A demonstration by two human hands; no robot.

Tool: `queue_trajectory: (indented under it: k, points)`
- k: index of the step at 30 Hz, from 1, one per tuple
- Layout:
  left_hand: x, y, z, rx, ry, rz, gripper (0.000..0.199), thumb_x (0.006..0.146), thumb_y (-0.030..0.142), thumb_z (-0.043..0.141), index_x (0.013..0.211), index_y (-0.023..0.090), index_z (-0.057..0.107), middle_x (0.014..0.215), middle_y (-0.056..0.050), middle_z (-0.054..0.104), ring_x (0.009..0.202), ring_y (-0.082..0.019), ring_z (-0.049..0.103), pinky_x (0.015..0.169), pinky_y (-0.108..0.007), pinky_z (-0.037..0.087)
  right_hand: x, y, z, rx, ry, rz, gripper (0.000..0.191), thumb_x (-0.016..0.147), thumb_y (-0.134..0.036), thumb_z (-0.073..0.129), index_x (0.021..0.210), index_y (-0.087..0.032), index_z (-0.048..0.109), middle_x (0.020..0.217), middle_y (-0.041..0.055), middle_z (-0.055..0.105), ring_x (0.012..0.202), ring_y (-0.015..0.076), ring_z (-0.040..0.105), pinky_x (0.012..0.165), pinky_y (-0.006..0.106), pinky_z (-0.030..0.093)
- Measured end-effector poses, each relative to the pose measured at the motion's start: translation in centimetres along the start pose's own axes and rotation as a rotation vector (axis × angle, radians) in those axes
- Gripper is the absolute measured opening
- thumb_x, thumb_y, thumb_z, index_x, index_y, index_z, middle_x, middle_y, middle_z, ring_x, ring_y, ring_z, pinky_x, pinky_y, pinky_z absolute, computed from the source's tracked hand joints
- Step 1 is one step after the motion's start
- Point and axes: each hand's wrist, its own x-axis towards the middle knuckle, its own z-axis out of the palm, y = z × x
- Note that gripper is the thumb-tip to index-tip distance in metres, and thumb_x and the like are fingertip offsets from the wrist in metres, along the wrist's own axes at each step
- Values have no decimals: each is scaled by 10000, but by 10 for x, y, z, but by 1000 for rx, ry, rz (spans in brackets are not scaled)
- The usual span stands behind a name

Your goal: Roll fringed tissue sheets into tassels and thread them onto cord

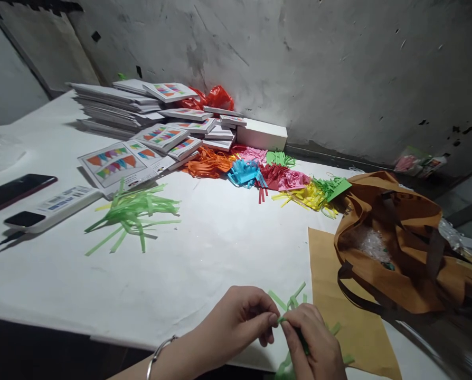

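Low at the table's front edge, my left hand point(246, 324) and my right hand point(313, 338) meet over a green paper tassel point(293, 302). The left thumb and index finger pinch a small twisted part of it. My right fingers are wrapped round its strips, some of which stick out above and below the hand. Part of the tassel is hidden behind my right hand. Another bunch of green paper strips point(135, 211) lies loose on the table to the left.
Behind lie several coloured tassels point(246, 173), stacked printed cards point(113, 108) and a white box point(262, 134). On the left are a phone point(20, 191) and a white device point(54, 207) with a cable. An orange-brown bag point(394, 248) and brown paper point(339, 285) occupy the right.
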Motion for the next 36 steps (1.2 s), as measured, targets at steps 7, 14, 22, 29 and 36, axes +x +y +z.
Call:
queue_trajectory:
  k: [7,14,22,29,36]
  points:
    - [-2,1,-1,262,104,130,71,810,203,641,778,153,681,622,-25,705,576,-133,658,566,-212,490,0,-3,3,5,67,39,186,984,-178,478,839,-218,587,720,6,574,686,160,552,652,273,451]
    - [-7,3,-3,499,136,258,90,788,149,589,744,176,663,666,-20,674,605,-122,622,528,-176,451,-2,-3,0,12,-12,19,160,976,-123,472,903,-219,578,755,13,582,725,167,543,701,289,455]
    - [-3,2,-2,539,69,280,122,682,71,538,714,181,581,660,21,600,568,-90,529,524,-171,410,5,-3,-10,-133,-47,-156,133,943,-150,557,1063,-199,586,851,19,669,763,177,626,894,387,453]
    - [-6,16,-13,629,46,389,153,658,47,503,713,187,538,646,28,559,541,-82,480,498,-177,376,19,-4,-20,-265,-134,-346,172,896,-57,564,1006,-188,578,732,-11,629,655,137,602,999,434,414]
    - [-12,19,-18,533,16,248,87,777,127,577,830,188,607,777,1,644,621,-99,562,559,-188,451,5,-3,1,-177,-16,-208,146,923,-81,524,941,-223,554,705,-30,603,622,127,570,971,410,456]
